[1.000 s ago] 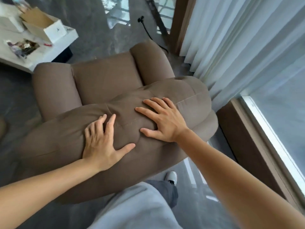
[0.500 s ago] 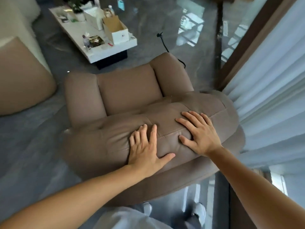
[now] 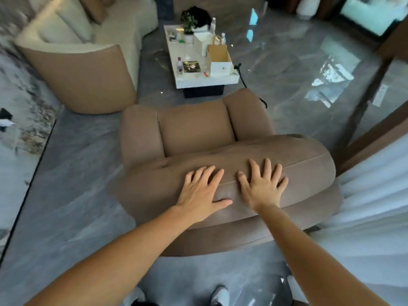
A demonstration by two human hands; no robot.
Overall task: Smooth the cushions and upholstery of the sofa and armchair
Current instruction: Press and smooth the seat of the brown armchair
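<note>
A brown upholstered armchair (image 3: 194,127) stands in front of me, seen from behind its padded backrest (image 3: 309,164). My left hand (image 3: 202,191) lies flat on the top of the backrest, fingers spread, thumb out to the right. Just to its right, my right hand (image 3: 263,184) presses flat on the same cushion, fingers fanned apart. Neither hand holds anything. A cream and tan sofa (image 3: 88,69) sits at the upper left.
A white coffee table (image 3: 205,81) beyond the armchair carries a cardboard box (image 3: 218,58), bottles and a small plant. White curtains (image 3: 375,191) hang close at the right. Glossy grey floor surrounds the chair; a patterned rug (image 3: 19,120) lies at the left. My shoes show at the bottom.
The view has swung left and pulled back, bringing the sofa and table into sight. Both hands have turned to point straight ahead and sit side by side on the backrest.
</note>
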